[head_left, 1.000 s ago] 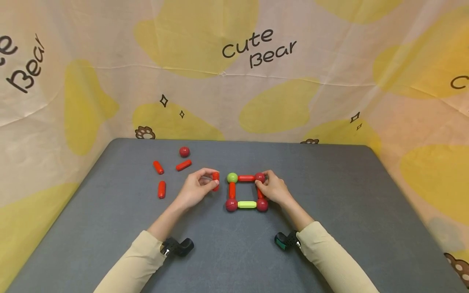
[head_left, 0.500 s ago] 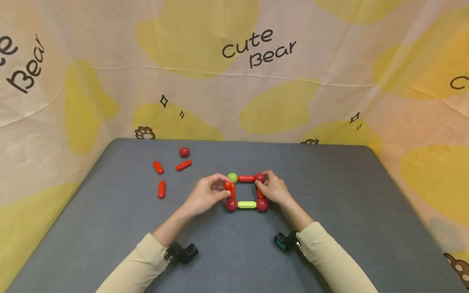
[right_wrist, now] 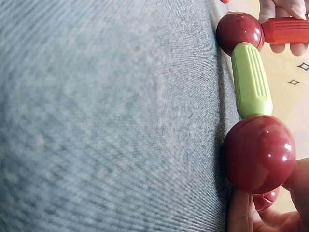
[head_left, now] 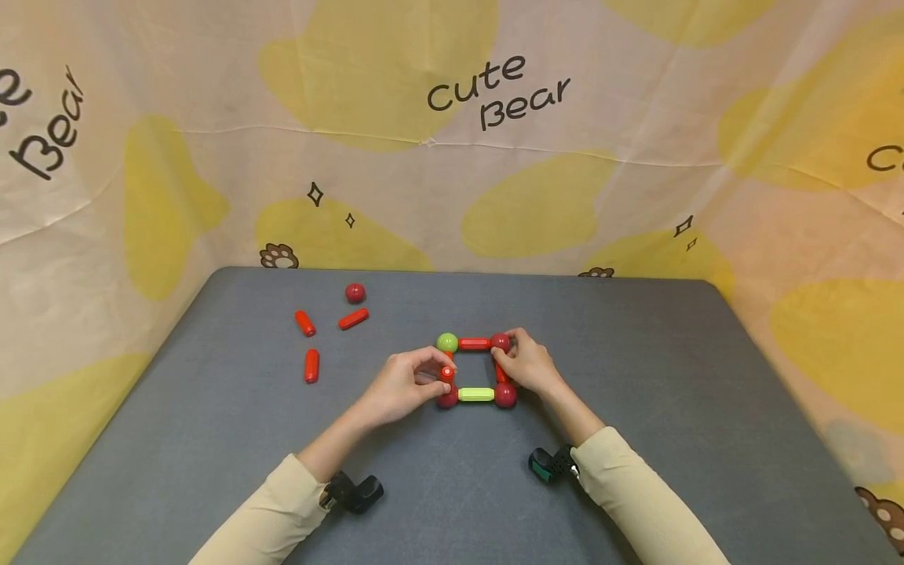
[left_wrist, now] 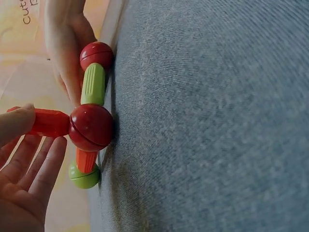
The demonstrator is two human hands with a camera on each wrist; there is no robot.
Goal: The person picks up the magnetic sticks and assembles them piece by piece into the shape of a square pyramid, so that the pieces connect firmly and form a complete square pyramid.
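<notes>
Fingers of our left hand (head_left: 404, 386) pinch a ribbed red plastic rod (left_wrist: 47, 122) upright on the square frame's near-left dark red ball (left_wrist: 91, 127); our right hand (head_left: 528, 367) grips the frame's right side on the grey table (head_left: 636, 369)

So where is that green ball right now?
In the head view the green ball sits at the far left corner of the square of sticks and balls, just beyond the left hand, mid-table.

A: What blocked the grey felt table (head_left: 636, 439)?
B: Loose red plastic rods (head_left: 311, 366) and a dark red ball (head_left: 355, 293) lay at ten o'clock of the rod-and-ball square (head_left: 476, 369).
A: Elsewhere?
B: Three and six o'clock lay open.
</notes>
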